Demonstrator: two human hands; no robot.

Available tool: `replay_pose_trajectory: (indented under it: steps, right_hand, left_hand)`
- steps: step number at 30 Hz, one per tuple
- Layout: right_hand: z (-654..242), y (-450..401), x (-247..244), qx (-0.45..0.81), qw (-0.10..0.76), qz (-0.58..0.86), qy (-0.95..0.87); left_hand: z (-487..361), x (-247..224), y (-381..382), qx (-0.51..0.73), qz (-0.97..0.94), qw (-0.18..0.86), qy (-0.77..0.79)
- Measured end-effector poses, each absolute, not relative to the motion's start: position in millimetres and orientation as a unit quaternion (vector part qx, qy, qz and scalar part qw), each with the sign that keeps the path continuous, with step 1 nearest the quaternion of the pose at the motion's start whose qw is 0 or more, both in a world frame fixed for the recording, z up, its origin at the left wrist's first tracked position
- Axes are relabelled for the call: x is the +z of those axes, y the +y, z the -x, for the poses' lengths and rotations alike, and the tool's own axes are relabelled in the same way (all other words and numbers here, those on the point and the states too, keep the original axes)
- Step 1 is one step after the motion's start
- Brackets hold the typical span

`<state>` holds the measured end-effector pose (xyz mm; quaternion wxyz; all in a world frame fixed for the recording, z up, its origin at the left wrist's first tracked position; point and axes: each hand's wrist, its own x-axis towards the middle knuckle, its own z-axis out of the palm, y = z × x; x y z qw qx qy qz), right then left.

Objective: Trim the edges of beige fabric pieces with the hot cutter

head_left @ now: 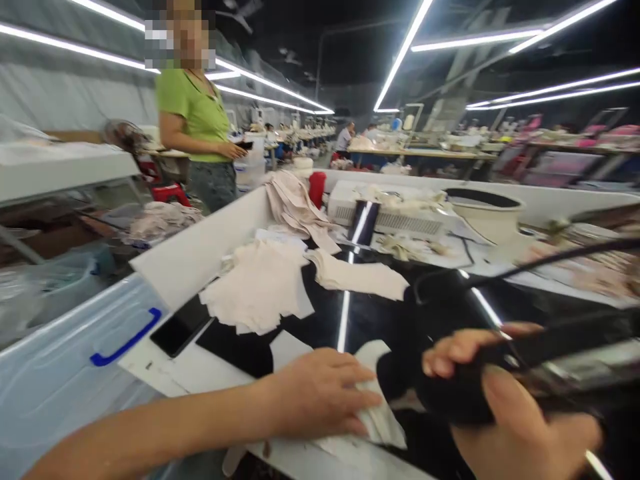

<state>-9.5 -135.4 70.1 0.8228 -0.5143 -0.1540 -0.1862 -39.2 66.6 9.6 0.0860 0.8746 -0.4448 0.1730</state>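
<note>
My left hand [325, 393] lies palm down on a cream fabric piece [383, 413] at the front edge of the glossy black work surface [325, 313], its fingers pointing right. At the right, my right hand [520, 400] is wrapped round a dark tool [465, 387], blurred by motion; a metallic part and a black cord show beside it. Beyond my left hand sits a spread pile of cream fabric pieces [255, 283], with a folded cream stack [360, 275] to its right.
A black phone [181, 328] lies at the left edge. Draped beige fabric [295, 203], a white slotted unit [390, 220] and a round cream container [483, 210] stand behind. A light blue bin [65, 373] is at left. A person in green [200, 120] stands beyond.
</note>
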Motion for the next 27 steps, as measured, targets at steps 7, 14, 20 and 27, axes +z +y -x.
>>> replay_pose_trajectory:
  steps: [7, 14, 20, 27]
  right_hand:
    - [10, -132, 74, -0.218, 0.799, 0.530, -0.184]
    - [10, -133, 75, -0.215, 0.804, 0.523, -0.186]
    - [1, -129, 80, -0.245, 0.806, 0.512, -0.170]
    - [-3, -124, 77, -0.240, 0.803, 0.519, -0.171]
  left_hand:
    - [39, 11, 73, 0.142, -0.869, 0.157, -0.447]
    - [39, 14, 73, 0.137, -0.869, 0.141, -0.453]
    - [38, 12, 73, 0.137, -0.868, 0.141, -0.455]
    - [40, 14, 75, 0.130, -0.870, 0.146, -0.452]
